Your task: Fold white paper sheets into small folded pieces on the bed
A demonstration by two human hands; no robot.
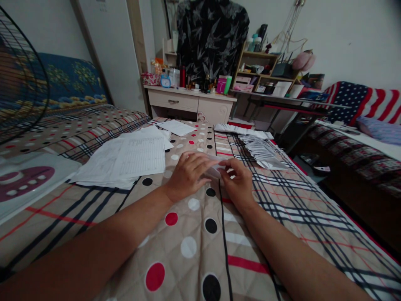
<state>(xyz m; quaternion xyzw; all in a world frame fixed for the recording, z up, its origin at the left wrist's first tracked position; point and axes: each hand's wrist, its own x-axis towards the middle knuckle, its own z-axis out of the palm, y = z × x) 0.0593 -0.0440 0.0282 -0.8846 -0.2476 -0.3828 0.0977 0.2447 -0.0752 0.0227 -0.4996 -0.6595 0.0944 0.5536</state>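
Observation:
A small piece of white paper (213, 170) is held between my two hands just above the dotted bedspread, partly hidden by the fingers. My left hand (189, 175) grips its left side, thumb below and fingers over the top. At the right edge, my right hand (237, 180) pinches the paper between thumb and fingers. Left of my hands lies a pile of printed sheets (140, 154) with ruled tables. To the right, a fanned row of folded white papers (261, 150) rests on the bedspread, with another row of folded papers (241, 131) behind it.
A loose white sheet (177, 127) lies beyond the pile. On the left are a white plastic bag (67, 165) with a purple print and a black fan (23, 75). Across the far end stands a white dresser (175, 101) crowded with bottles, beside a shelf (260, 75).

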